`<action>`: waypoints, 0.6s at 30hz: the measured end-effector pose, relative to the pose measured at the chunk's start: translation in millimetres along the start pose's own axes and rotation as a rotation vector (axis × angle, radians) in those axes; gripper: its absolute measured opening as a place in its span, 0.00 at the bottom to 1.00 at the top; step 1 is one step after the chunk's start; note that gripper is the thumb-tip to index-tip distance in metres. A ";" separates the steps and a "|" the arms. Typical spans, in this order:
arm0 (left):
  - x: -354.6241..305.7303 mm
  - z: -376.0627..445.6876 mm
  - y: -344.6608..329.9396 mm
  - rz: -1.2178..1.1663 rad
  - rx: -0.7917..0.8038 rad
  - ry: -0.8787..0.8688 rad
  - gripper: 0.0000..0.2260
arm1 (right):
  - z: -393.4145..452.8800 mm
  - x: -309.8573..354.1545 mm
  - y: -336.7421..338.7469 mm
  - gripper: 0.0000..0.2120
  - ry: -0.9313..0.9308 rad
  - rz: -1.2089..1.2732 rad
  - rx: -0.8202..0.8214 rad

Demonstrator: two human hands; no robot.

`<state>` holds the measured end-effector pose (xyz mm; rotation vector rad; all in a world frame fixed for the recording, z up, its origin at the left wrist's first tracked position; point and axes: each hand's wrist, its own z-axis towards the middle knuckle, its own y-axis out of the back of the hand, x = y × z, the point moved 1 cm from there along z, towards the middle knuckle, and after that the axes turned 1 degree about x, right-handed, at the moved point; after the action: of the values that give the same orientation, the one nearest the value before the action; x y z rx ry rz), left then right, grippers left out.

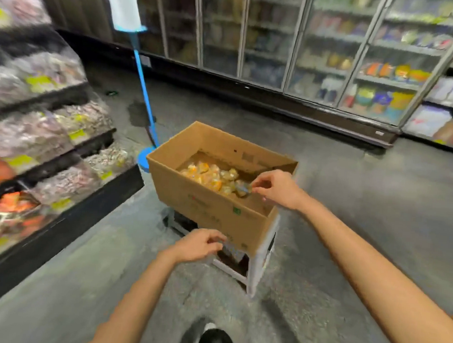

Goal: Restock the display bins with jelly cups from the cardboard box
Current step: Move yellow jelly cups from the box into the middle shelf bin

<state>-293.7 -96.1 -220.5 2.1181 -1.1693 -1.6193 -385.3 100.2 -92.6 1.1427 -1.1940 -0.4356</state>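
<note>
The cardboard box [213, 197] sits open-topped on a white stool [258, 263] in the aisle, and the jelly cups [211, 177] lie heaped on its bottom, toward the far left corner. The right hand [274, 187] reaches in over the box's right end, its grip pinched together on something small and bluish at the edge of the heap, probably one cup, though the blur hides what exactly. The rest of the pile lies just left of those fingertips. The cups look like small clear tubs with orange and yellow filling, jumbled at all angles. The left hand [199, 245] hangs outside the box at its near lower corner, fingers curled; whether its grip holds anything I cannot tell. The display bins [49, 144] stand in tiers on the left, full of blurred wrapped sweets. A blue pole stand [145, 97] rises behind the box.
</note>
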 end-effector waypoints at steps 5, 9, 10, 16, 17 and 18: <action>45.4 58.0 81.3 -0.098 -0.043 0.111 0.11 | 130.7 -0.2 -16.5 0.07 -0.045 0.026 0.104; 77.5 107.1 139.3 -0.158 -0.089 0.152 0.11 | 210.7 -13.6 -37.9 0.06 -0.131 0.089 0.202; 88.1 119.8 150.3 -0.176 -0.103 0.167 0.11 | 228.0 -18.9 -45.0 0.06 -0.171 0.112 0.220; 143.9 210.2 212.1 -0.289 -0.192 0.157 0.12 | 323.4 -62.2 -109.8 0.07 -0.465 0.214 0.323; 155.8 231.4 220.0 -0.319 -0.208 0.159 0.11 | 340.0 -72.6 -124.2 0.06 -0.511 0.215 0.321; 168.5 254.8 227.3 -0.366 -0.229 0.157 0.10 | 357.0 -83.3 -139.3 0.04 -0.550 0.217 0.315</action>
<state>-610.9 -293.6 -294.2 2.3489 -0.5420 -1.5967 -693.6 -56.8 -277.4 1.1780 -1.9000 -0.4165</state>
